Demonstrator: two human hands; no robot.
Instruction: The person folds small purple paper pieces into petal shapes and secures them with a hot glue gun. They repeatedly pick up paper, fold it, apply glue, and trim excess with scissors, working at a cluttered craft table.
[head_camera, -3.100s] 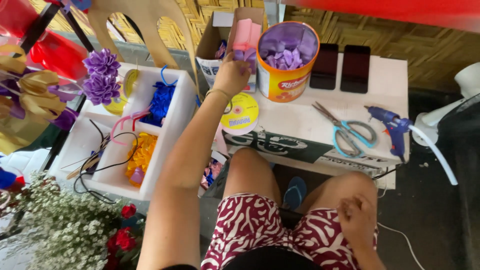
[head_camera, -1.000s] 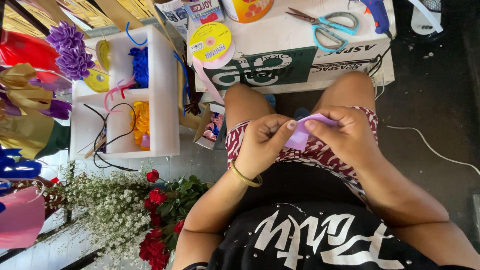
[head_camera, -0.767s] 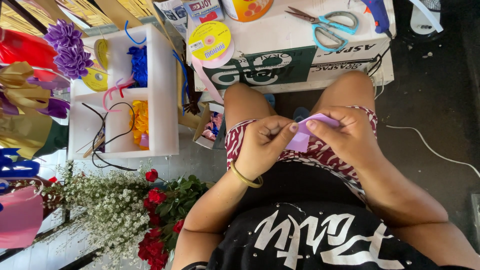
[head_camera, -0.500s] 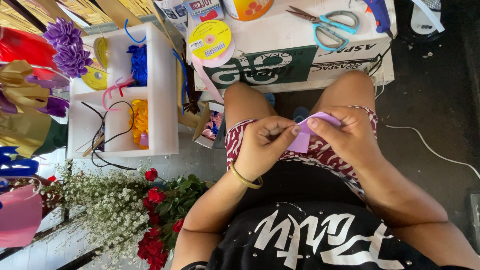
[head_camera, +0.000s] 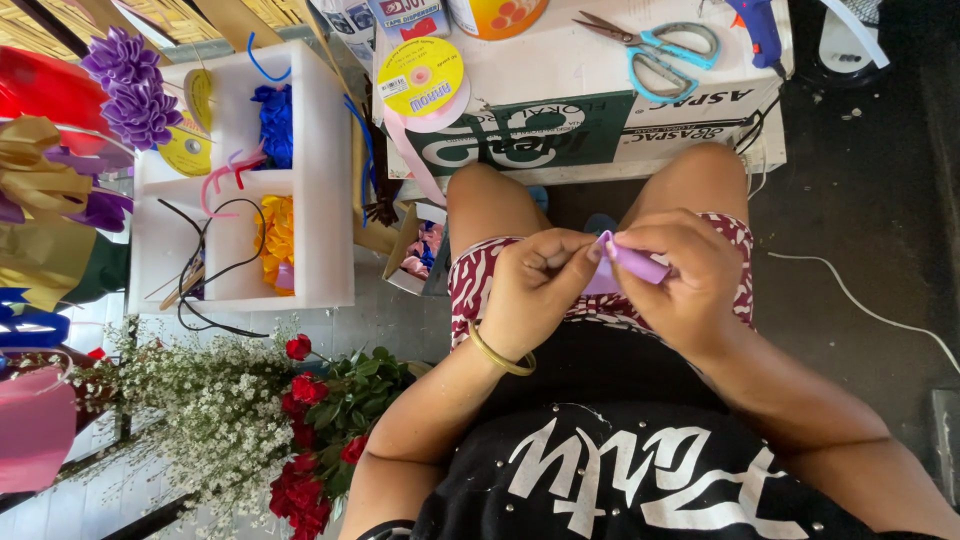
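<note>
While the person sits with knees drawn up before the low worktop (head_camera: 600, 75), both hands meet over the lap. The left hand (head_camera: 535, 290) and the right hand (head_camera: 680, 275) together pinch a small strip of pale purple ribbon (head_camera: 630, 265), held just above the red-and-white patterned shorts (head_camera: 480, 290). The fingers (head_camera: 570, 255) of the left hand are curled tight on the strip's near end, thumb pressing against it; those of the right hand are closed over its other end, so the ribbon shows only in the narrow space between the two grips. A thin gold bangle (head_camera: 500, 355) circles the left wrist.

On the worktop, well apart from the hands, lie a pair of blue-handled scissors (head_camera: 655, 45), a yellow spool of pink ribbon (head_camera: 425, 80) with its tail hanging over the edge, and the blue tip of a glue gun (head_camera: 755, 30). Beside the worktop stands a white open shelf unit (head_camera: 315, 180) with blue and yellow ribbon pieces in its compartments and a dark cable trailing across it. A purple ribbon flower (head_camera: 130, 85) sits by its upper corner. Near the left elbow, on the floor, is a bunch of red roses (head_camera: 310, 400) mixed with small white blossoms (head_camera: 190, 400). A white cord (head_camera: 860, 305) runs over the dark floor beyond the right knee.
</note>
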